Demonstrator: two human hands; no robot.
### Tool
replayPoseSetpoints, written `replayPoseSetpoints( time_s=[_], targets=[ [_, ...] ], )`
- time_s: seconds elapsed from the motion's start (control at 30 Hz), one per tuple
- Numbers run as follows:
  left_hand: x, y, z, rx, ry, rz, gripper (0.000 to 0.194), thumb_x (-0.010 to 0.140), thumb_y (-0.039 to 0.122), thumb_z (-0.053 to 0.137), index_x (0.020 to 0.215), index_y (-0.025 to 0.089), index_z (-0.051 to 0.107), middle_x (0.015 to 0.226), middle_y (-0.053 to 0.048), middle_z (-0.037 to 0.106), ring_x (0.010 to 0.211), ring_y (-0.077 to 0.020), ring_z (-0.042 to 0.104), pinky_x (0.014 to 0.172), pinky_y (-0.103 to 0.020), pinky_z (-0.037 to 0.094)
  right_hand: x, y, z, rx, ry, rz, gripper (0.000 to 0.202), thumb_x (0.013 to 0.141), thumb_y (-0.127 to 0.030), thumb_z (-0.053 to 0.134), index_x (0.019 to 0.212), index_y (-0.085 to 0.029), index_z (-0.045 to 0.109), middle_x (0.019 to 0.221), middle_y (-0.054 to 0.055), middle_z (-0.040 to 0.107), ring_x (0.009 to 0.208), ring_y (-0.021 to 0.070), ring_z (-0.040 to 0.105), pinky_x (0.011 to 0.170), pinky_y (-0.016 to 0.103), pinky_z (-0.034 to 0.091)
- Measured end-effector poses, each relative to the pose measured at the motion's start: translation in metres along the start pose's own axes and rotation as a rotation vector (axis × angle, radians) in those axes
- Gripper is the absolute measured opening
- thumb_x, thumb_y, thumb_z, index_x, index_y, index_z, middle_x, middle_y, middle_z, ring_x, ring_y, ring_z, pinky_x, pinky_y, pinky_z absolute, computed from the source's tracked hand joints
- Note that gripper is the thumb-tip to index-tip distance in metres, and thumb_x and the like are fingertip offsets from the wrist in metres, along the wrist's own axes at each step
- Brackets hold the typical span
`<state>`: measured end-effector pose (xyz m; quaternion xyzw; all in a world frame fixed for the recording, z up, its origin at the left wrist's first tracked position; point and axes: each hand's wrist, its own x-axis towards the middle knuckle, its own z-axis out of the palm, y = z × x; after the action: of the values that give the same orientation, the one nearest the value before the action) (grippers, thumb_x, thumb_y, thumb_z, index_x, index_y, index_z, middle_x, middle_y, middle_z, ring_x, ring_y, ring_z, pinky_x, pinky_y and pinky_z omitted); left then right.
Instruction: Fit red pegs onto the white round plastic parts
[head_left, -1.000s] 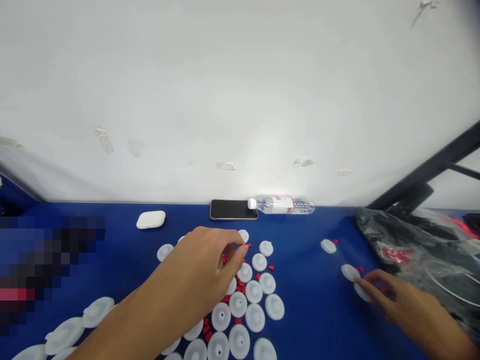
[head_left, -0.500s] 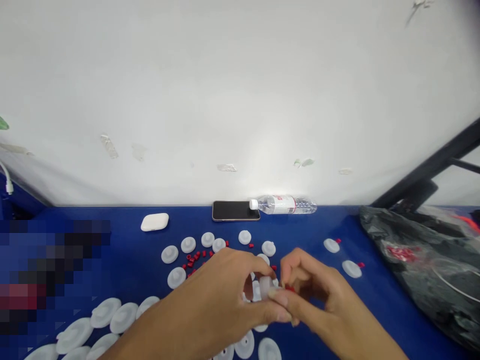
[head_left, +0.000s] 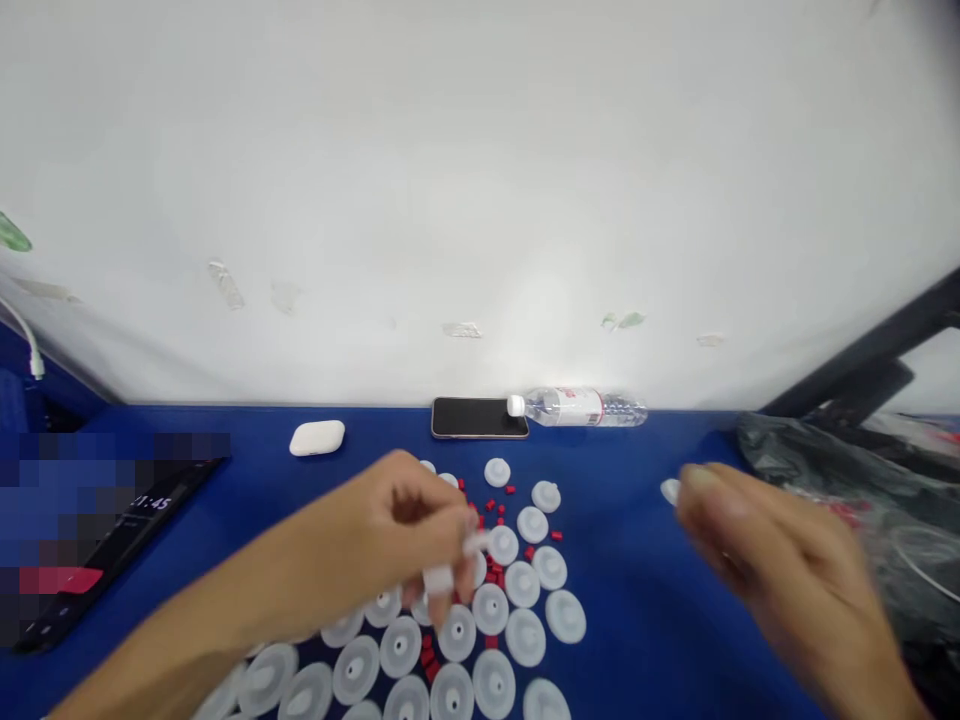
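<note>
My left hand is over the middle of the group of white discs, its thumb and forefinger pinched together. A small white plastic piece shows at their tips, blurred, and another whitish patch shows by the lower fingers. Round translucent white plastic discs, many with a small centre hole, lie below and around this hand. Short red tubular pieces are scattered among them. My right hand is apart on the right, smeared by motion with fingers curled. Its fingertips partly cover a white disc; whether it holds anything is unclear.
A phone and a clear water bottle lie along the wall, with a white earbud case to their left. A dark tablet-like screen is at left. Dark plastic bags lie at right on the blue table.
My hands have moved apart from where they worked together. The left has shifted left with a small white piece; the right has swung right. The view has also shifted slightly.
</note>
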<state>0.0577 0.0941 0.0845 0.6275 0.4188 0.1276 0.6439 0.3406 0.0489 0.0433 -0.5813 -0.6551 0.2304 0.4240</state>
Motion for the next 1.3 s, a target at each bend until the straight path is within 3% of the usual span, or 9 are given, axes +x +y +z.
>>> replayPoseSetpoints(
  time_s=[0.1, 0.23, 0.4, 0.57, 0.73, 0.87, 1.03, 1.2, 1.3],
  targets=[
    [0.001, 0.006, -0.017, 0.232, 0.27, 0.007, 0.025, 0.088, 0.041, 0.059, 0.076, 0.023, 0.07, 0.07, 0.002, 0.064, 0.063, -0.0123, 0.051, 0.057, -0.021, 0.037, 0.012, 0.005, 0.019, -0.231, -0.259, -0.13, 0.04, 0.103, -0.044, 0.046, 0.069, -0.022, 0.044, 0.063, -0.004, 0.05, 0.056, 0.0125, 0.045, 0.054, 0.027, 0.034],
    [0.004, 0.001, -0.016, 0.418, 0.413, 0.078, 0.025, 0.088, 0.048, 0.061, 0.084, 0.025, 0.07, 0.077, 0.001, 0.063, 0.07, -0.0157, 0.055, 0.062, -0.025, 0.043, 0.017, 0.015, 0.05, -0.406, -0.426, -0.105, 0.022, 0.102, -0.044, 0.05, 0.094, -0.026, 0.06, 0.078, -0.003, 0.066, 0.065, 0.0155, 0.058, 0.062, 0.029, 0.036],
    [0.008, -0.009, -0.005, 0.517, 0.512, 0.101, 0.033, 0.091, 0.054, 0.056, 0.096, 0.028, 0.075, 0.099, -0.002, 0.071, 0.072, -0.0163, 0.06, 0.065, -0.029, 0.048, 0.017, 0.006, 0.047, -0.291, -0.36, -0.098, 0.022, 0.104, -0.044, 0.048, 0.102, -0.027, 0.062, 0.076, -0.005, 0.065, 0.059, 0.0129, 0.054, 0.059, 0.028, 0.037],
    [0.015, 0.001, 0.006, 0.359, 0.465, 0.14, 0.033, 0.084, 0.051, 0.067, 0.103, 0.025, 0.073, 0.089, -0.002, 0.074, 0.072, -0.017, 0.065, 0.067, -0.03, 0.053, 0.021, -0.027, 0.043, -0.022, -0.447, -0.087, 0.023, 0.102, -0.046, 0.051, 0.105, -0.026, 0.063, 0.067, -0.007, 0.058, 0.052, 0.01, 0.047, 0.05, 0.024, 0.034],
    [0.021, 0.002, 0.014, 0.272, 0.45, 0.181, 0.039, 0.081, 0.044, 0.072, 0.116, 0.026, 0.07, 0.099, -0.003, 0.077, 0.079, -0.0181, 0.069, 0.073, -0.032, 0.057, 0.029, -0.038, 0.052, -0.029, -0.451, -0.167, 0.028, 0.102, -0.039, 0.051, 0.086, -0.022, 0.066, 0.066, -0.005, 0.059, 0.055, 0.0093, 0.048, 0.053, 0.024, 0.035],
    [0.017, 0.001, 0.012, 0.337, 0.458, 0.154, 0.054, 0.079, 0.051, 0.074, 0.128, 0.03, 0.066, 0.114, -0.004, 0.074, 0.092, -0.0217, 0.07, 0.078, -0.035, 0.058, 0.045, -0.029, 0.046, -0.188, -0.386, -0.239, 0.028, 0.101, -0.034, 0.051, 0.079, -0.021, 0.063, 0.066, -0.005, 0.061, 0.056, 0.0097, 0.05, 0.055, 0.024, 0.035],
    [0.007, 0.005, 0.007, 0.474, 0.624, 0.198, 0.044, 0.093, 0.058, 0.055, 0.123, 0.028, 0.068, 0.105, -0.004, 0.074, 0.074, -0.0177, 0.068, 0.071, -0.033, 0.056, 0.076, 0.006, 0.046, -0.706, -0.288, -0.321, 0.026, 0.1, -0.028, 0.048, 0.081, -0.019, 0.064, 0.077, 0.002, 0.069, 0.067, 0.0165, 0.061, 0.06, 0.028, 0.032],
    [0.004, 0.009, 0.009, 0.486, 0.71, 0.207, 0.035, 0.096, 0.052, 0.052, 0.109, 0.026, 0.071, 0.1, -0.004, 0.072, 0.076, -0.0182, 0.067, 0.067, -0.03, 0.054, 0.089, 0.029, 0.049, -0.766, -0.411, -0.376, 0.03, 0.1, -0.035, 0.051, 0.081, -0.022, 0.07, 0.077, 0.003, 0.072, 0.068, 0.0179, 0.065, 0.059, 0.028, 0.033],
    [0.004, 0.009, 0.012, 0.467, 0.718, 0.201, 0.034, 0.096, 0.051, 0.051, 0.108, 0.026, 0.071, 0.099, -0.004, 0.072, 0.068, -0.016, 0.065, 0.065, -0.03, 0.053, 0.088, 0.03, 0.026, -0.827, -0.321, -0.323, 0.036, 0.103, -0.041, 0.044, 0.089, -0.022, 0.07, 0.083, 0.006, 0.074, 0.072, 0.0221, 0.068, 0.06, 0.03, 0.034]
  ],
)
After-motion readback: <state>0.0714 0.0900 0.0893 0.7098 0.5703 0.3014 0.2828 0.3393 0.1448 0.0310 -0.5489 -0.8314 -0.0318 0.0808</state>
